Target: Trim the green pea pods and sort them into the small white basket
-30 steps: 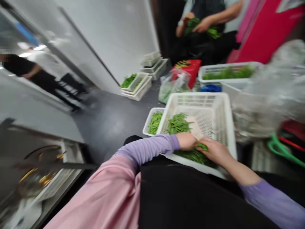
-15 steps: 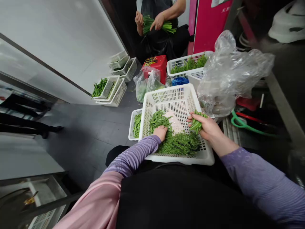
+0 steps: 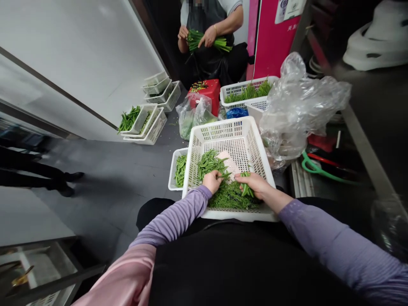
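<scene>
A large white plastic basket (image 3: 239, 216) rests across my lap. At its left lies a pile of green pea pods (image 3: 208, 163), and a heap of thin green trimmings (image 3: 231, 199) fills the near side. My right hand (image 3: 257, 187) is closed around a small bunch of pea pods (image 3: 246, 187) over the trimmings. Close to it, my left hand (image 3: 213, 182) pinches what looks like a pea pod at the near edge of the pile. Its fingertips partly hide the pod.
A smaller basket (image 3: 173, 180) of pods stands left of mine. Clear plastic bags (image 3: 296, 106) crowd the right side, beside green-handled scissors (image 3: 314, 166). Ahead are a red stool (image 3: 210, 90) and a co-worker's hands (image 3: 208, 36) holding long green stalks. Stacked baskets (image 3: 154, 131) line the wall.
My right hand has moved left and inward with its bunch of pods, nearer my left hand. My left hand has drawn slightly back from the pile. The view has shifted slightly.
</scene>
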A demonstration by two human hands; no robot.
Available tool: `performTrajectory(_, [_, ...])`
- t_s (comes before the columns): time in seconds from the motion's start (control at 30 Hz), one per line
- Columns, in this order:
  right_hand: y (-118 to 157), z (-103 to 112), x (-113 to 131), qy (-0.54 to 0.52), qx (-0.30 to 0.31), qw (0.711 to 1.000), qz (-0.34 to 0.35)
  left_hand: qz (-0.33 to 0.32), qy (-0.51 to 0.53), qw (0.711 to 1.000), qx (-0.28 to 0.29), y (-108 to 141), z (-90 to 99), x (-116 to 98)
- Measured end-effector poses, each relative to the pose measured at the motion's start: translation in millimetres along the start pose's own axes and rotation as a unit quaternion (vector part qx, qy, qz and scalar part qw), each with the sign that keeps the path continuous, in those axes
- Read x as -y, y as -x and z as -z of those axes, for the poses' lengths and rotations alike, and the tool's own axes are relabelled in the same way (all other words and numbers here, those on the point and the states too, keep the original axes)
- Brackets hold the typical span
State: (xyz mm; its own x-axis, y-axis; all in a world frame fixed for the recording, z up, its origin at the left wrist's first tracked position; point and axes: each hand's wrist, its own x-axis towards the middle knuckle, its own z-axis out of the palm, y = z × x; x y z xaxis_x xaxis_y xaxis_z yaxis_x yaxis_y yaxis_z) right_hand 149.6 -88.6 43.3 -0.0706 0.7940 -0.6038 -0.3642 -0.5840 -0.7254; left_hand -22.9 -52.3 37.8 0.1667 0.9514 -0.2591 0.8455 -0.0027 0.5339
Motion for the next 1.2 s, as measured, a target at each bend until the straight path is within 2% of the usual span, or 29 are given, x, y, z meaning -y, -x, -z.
performTrajectory(0.03, [1.5, -2.4, -3.7, 0.005, 0.005, 1.000, 0.003, 0.020, 0.109, 0.994, -0.010, 6.2, 0.3, -6.9])
performTrajectory(0.1, [5.1, -6.0, -8.5, -0.007, 0.021, 1.000, 0.017, 0.049, 0.301, 0.952, -0.002, 19.5, -1.7, -20.6])
performTrajectory(0.17, [9.1, -7.5, -9.3, -0.036, 0.042, 0.997, 0.050, 0.059, 0.418, 0.906, 0.014, 31.3, -5.2, -30.5])
performTrajectory(0.2, [11.1, -7.4, -8.4, -0.047, 0.052, 0.995, 0.072, 0.057, 0.442, 0.895, 0.017, 36.0, -6.6, -33.4])
performTrajectory(0.27, [14.6, -6.3, -5.4, -0.050, 0.074, 0.990, 0.111, 0.049, 0.438, 0.898, 0.016, 42.9, -7.7, -35.3])
performTrajectory(0.33, [17.0, -5.1, -2.6, -0.039, 0.086, 0.988, 0.118, 0.012, 0.382, 0.924, -0.002, 47.8, -5.8, -34.1])
performTrajectory(0.43, [18.8, -5.0, -1.1, -0.063, 0.080, 0.991, 0.086, -0.084, 0.230, 0.968, -0.056, 54.6, 0.8, -31.3])
performTrajectory(0.53, [20.0, -5.8, -1.3, -0.095, 0.069, 0.991, 0.060, -0.160, 0.110, 0.978, -0.077, 61.8, 4.9, -29.8])
performTrajectory(0.6, [20.7, -5.3, -0.8, -0.087, 0.072, 0.992, 0.059, -0.184, 0.089, 0.977, -0.066, 65.1, 3.7, -29.3])
performTrajectory(0.67, [20.8, -4.0, 0.5, -0.059, 0.079, 0.993, 0.072, -0.169, 0.127, 0.976, -0.040, 65.7, 0.2, -29.5])
performTrajectory(0.73, [20.7, -2.4, 2.7, -0.001, 0.079, 0.991, 0.105, -0.103, 0.235, 0.967, 0.001, 62.7, -2.8, -30.5])
performTrajectory(0.77, [20.6, -1.7, 4.1, 0.046, 0.067, 0.988, 0.132, -0.058, 0.299, 0.952, 0.022, 59.9, -3.3, -31.2])
performTrajectory(0.83, [21.1, -0.7, 7.4, 0.169, 0.016, 0.964, 0.205, 0.031, 0.397, 0.916, 0.045, 52.5, -1.0, -32.3])
performTrajectory(0.9, [22.2, 0.1, 11.0, 0.286, -0.041, 0.916, 0.278, 0.091, 0.436, 0.894, 0.038, 45.4, 5.5, -33.0])
performTrajectory(0.97, [23.6, 1.2, 13.7, 0.367, -0.059, 0.863, 0.342, 0.111, 0.447, 0.887, 0.030, 41.1, 13.7, -34.1])
performTrajectory(1.03, [24.4, 2.6, 14.8, 0.427, -0.045, 0.812, 0.396, 0.095, 0.448, 0.888, 0.049, 40.2, 20.5, -36.9])
performTrajectory(1.1, [24.5, 4.1, 13.9, 0.478, -0.019, 0.765, 0.431, 0.060, 0.418, 0.903, 0.079, 41.1, 24.1, -41.7])
performTrajectory(1.2, [23.7, 5.4, 10.5, 0.520, 0.013, 0.731, 0.442, 0.001, 0.327, 0.941, 0.082, 41.7, 24.8, -48.9])
